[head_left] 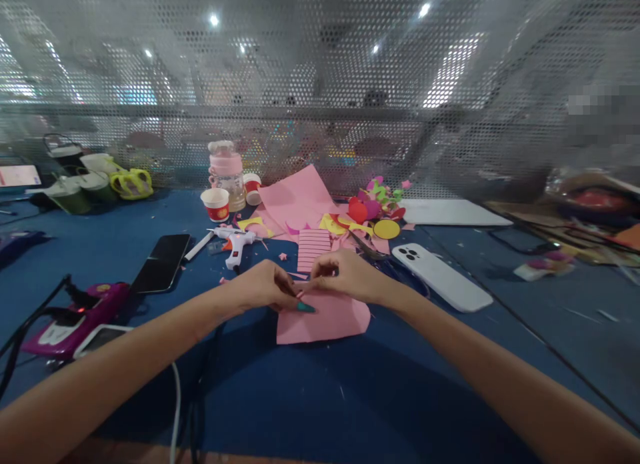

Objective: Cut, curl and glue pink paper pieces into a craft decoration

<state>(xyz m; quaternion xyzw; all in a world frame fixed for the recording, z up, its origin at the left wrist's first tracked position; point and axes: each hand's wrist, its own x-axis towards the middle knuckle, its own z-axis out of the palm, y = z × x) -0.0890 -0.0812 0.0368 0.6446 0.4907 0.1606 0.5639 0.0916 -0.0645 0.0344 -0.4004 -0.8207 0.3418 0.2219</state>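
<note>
A pink sheet (325, 321) lies on the blue table below both hands. My left hand (273, 287) is closed in a pinch at the sheet's upper left part, with a teal nail over the pink surface. Close beside it, my right hand (340, 277) pinches at the sheet's upper edge, fingertips almost touching those of the left. Between the fingertips is something small and pinkish, too small to make out. Just behind the hands lies a pink piece with dark stripes (313, 249).
A white glue gun (236, 245), black phone (163, 264) and magenta power strip (80, 321) are on the left. Paper scraps, scissors (367, 247) and a white phone (443, 277) lie behind and right. Cups and a bottle (227, 174) stand near the perforated screen.
</note>
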